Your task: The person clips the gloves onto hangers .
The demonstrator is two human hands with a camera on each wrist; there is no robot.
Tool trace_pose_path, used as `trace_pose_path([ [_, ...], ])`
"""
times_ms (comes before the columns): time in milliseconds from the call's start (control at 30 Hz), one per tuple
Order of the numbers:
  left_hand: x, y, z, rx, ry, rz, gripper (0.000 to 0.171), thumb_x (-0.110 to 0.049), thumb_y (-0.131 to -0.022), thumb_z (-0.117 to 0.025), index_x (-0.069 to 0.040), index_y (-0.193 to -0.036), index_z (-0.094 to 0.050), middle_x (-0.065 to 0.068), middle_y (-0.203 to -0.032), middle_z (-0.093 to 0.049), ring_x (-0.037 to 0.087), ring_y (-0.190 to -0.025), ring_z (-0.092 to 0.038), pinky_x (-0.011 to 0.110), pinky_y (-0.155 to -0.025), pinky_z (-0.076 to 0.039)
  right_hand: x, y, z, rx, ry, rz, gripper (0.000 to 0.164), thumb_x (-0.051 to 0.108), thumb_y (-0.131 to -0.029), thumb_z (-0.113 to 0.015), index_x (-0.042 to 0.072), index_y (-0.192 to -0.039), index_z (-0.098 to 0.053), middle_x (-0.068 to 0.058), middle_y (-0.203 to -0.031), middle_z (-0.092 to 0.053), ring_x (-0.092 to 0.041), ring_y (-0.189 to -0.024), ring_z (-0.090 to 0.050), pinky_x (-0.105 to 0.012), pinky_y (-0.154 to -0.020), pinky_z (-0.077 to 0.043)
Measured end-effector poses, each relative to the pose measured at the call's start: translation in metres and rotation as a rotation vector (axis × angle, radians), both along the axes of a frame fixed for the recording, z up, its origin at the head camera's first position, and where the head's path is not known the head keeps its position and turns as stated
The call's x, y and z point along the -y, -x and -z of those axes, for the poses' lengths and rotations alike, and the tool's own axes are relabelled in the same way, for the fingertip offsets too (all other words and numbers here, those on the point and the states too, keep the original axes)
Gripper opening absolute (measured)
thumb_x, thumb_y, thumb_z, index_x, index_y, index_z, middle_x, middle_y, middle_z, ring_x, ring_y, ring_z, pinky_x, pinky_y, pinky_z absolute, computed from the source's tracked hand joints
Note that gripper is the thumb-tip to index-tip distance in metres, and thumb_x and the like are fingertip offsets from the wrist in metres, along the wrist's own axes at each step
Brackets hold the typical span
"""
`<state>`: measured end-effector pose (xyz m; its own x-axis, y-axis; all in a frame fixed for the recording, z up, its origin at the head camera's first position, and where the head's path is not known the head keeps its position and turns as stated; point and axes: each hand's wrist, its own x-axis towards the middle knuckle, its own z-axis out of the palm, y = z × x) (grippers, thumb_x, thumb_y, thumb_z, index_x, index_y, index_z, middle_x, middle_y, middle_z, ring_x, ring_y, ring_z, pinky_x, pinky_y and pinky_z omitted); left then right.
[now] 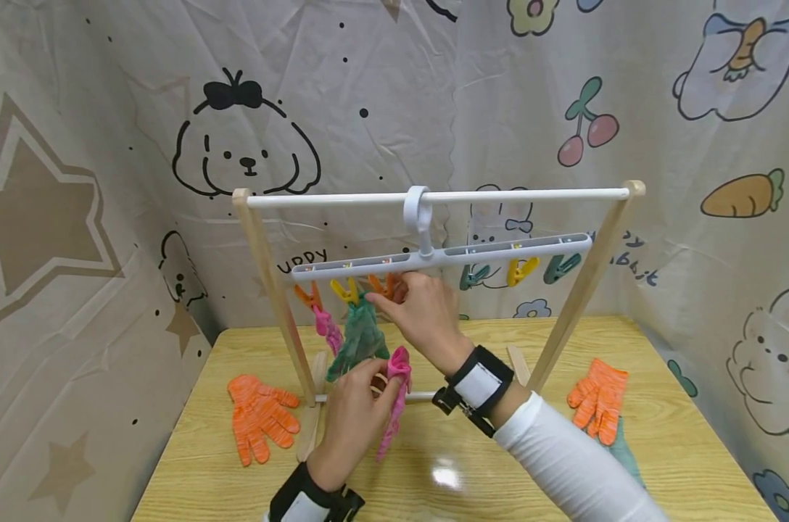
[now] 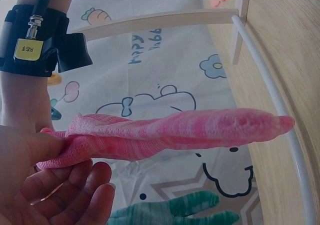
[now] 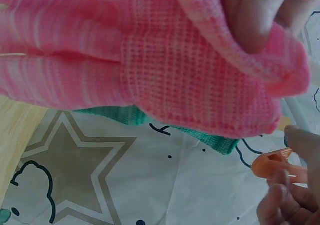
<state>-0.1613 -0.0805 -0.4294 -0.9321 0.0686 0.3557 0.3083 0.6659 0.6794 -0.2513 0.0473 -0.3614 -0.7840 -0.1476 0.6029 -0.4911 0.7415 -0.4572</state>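
The pink glove (image 1: 391, 428) is hanging lower than the hanger (image 1: 492, 252), its fingers pointing down toward the table (image 1: 473, 453); the left hand (image 1: 357, 409) is pinching it by the cuff, thumb and fingers clamped on the knit; the right hand (image 1: 430, 313) is gripping an orange clip (image 3: 270, 166) under the hanger, thumb and fingers closing round it; whether that clip's jaws are parting, I cannot tell. Just left of it a yellow clip (image 1: 345, 291) is holding a green glove (image 1: 363, 337); at the left end another orange clip (image 1: 308, 296) is holding a second pink glove (image 1: 329, 330); toward the right end, two dark green clips (image 1: 562, 269) are dangling with a second yellow clip (image 1: 521, 272) between them. The hanger is hanging from the white bar (image 1: 531, 195) of a wooden rack (image 1: 577, 290); on the table an orange glove (image 1: 260, 419) is lying to the left, another (image 1: 600, 395) to the right, with green cloth (image 1: 624, 446) showing beneath it; a patterned curtain (image 1: 381, 87) is hanging behind everything.
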Motion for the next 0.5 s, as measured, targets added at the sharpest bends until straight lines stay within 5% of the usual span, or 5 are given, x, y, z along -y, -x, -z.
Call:
trace_pose_path([
  [500,0.0014,0.0014,0.0015,-0.015,0.005,-0.005,0.008,-0.018,-0.091,-0.075,-0.011,-0.093,-0.074,0.001,-0.083,-0.072,0.009,-0.07,-0.067,0.019,-0.06,-0.052,0.0011,0.0026,-0.0001,0.065,0.015,-0.014,0.03,0.042,-0.086,-0.079,0.017,-0.08,-0.064,0.004,-0.065,-0.062,-0.008,-0.056,-0.053,-0.024,-0.045,-0.036],
])
